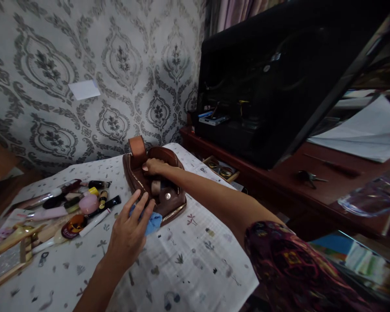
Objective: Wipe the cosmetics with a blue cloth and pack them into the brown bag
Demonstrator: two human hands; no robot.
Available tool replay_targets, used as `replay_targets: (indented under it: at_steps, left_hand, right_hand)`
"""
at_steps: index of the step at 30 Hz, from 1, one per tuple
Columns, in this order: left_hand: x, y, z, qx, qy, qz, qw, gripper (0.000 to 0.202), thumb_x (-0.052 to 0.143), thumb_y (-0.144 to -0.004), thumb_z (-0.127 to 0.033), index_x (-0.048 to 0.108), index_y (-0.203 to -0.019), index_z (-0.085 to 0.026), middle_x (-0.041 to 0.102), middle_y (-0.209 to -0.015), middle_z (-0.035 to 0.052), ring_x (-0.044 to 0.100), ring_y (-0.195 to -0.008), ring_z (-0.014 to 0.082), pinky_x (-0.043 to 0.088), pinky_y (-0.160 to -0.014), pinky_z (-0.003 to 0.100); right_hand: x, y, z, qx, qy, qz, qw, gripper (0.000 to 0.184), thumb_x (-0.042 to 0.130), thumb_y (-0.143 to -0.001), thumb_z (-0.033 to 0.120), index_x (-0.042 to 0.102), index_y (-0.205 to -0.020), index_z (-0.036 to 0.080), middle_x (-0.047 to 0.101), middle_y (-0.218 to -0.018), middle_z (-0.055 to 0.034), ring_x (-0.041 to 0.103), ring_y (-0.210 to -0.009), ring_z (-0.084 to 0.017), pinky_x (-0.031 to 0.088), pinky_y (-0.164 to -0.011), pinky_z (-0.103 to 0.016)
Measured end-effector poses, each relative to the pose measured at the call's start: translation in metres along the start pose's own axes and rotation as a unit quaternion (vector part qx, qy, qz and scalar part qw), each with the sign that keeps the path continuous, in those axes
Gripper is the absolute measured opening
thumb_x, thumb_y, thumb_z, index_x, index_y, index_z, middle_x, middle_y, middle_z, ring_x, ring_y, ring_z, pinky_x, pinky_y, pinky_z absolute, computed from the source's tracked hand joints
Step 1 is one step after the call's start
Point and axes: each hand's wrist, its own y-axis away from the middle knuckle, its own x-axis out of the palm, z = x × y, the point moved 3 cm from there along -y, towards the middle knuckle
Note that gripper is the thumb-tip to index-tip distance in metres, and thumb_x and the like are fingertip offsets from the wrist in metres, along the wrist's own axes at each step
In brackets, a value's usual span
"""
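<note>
1. nearest me is a dark patterned sleeve (pixel 289 260), its bare forearm (pixel 211 195) slanting over the white printed cloth (pixel 185 247).
2. the left hand (pixel 130 229) has its fingers spread apart, at a piece of blue material (pixel 153 222) by the bag (pixel 175 200); i judge it steadies that near side. i see nothing clamped in it.
3. off to the left, cosmetics (pixel 48 214) lie in a loose heap, a pink sponge (pixel 88 203) among them, probably laid out apart so each one shows.
4. the brown bag sits on the cloth, unzipped, its mouth facing up, which i take to give a hand room inside.
5. the right hand (pixel 154 168) reaches into that mouth, fingers curled; i cannot tell whether they close on anything.
6. past the bag, to the right, bangles (pixel 225 171) sit together in a small tray.
7. farther back, a big black panel (pixel 247 99) stands before patterned wallpaper (pixel 121 60).
</note>
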Motion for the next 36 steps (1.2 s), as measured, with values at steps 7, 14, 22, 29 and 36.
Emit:
replay_targets:
  at_steps: [7, 14, 22, 29, 36]
  left_hand:
    - [0.001, 0.001, 0.0, -0.006, 0.005, 0.004, 1.0, 0.071, 0.046, -0.06, 0.007, 0.058, -0.127, -0.013, 0.06, -0.135, 0.0144, 0.047, -0.133, 0.0317, 0.054, -0.097, 0.041]
    - [0.0, 0.0, -0.001, -0.001, 0.0, 0.002, 1.0, 0.072, 0.047, -0.058, 0.008, 0.057, -0.126, -0.011, 0.06, -0.135, 0.0154, 0.048, -0.131, 0.0339, 0.056, -0.094, 0.042]
    - [-0.001, 0.0, -0.001, -0.001, -0.004, 0.006, 1.0, 0.069, 0.046, -0.062, 0.008, 0.055, -0.128, -0.012, 0.06, -0.134, 0.0151, 0.048, -0.132, 0.0339, 0.056, -0.093, 0.042]
    - [0.001, 0.003, 0.0, -0.008, 0.008, 0.012, 1.0, 0.072, 0.045, -0.061, 0.008, 0.055, -0.13, -0.012, 0.058, -0.138, 0.0152, 0.044, -0.137, 0.0328, 0.054, -0.097, 0.042]
    - [0.002, 0.004, 0.001, -0.016, 0.018, 0.015, 1.0, 0.074, 0.044, -0.062, 0.009, 0.055, -0.131, -0.013, 0.055, -0.141, 0.0145, 0.039, -0.141, 0.0319, 0.051, -0.101, 0.044]
  right_hand:
    - [0.015, -0.001, 0.001, 0.033, -0.022, -0.03, 0.999, 0.039, 0.06, -0.095, 0.037, 0.059, -0.126, 0.014, 0.066, -0.124, -0.0136, 0.066, -0.109, -0.024, 0.056, -0.09, -0.041]
    - [0.02, 0.001, 0.005, -0.006, -0.03, -0.056, 0.998, 0.055, 0.072, -0.084, 0.031, 0.052, -0.132, 0.01, 0.067, -0.125, -0.0199, 0.064, -0.118, -0.03, 0.054, -0.088, -0.032]
    - [0.021, -0.006, 0.01, 0.024, -0.041, -0.059, 0.997, 0.034, 0.063, -0.093, 0.032, 0.063, -0.119, 0.01, 0.069, -0.119, -0.0158, 0.066, -0.113, -0.026, 0.054, -0.091, -0.039]
    - [0.024, -0.011, 0.011, 0.046, -0.058, -0.068, 0.995, 0.031, 0.061, -0.095, 0.033, 0.063, -0.119, 0.014, 0.066, -0.122, -0.0108, 0.065, -0.11, -0.023, 0.054, -0.093, -0.044]
    - [0.021, -0.011, 0.004, 0.071, -0.087, -0.081, 0.99, 0.063, 0.078, -0.078, 0.031, 0.055, -0.132, 0.006, 0.065, -0.126, -0.0243, 0.061, -0.122, -0.034, 0.052, -0.094, -0.038]
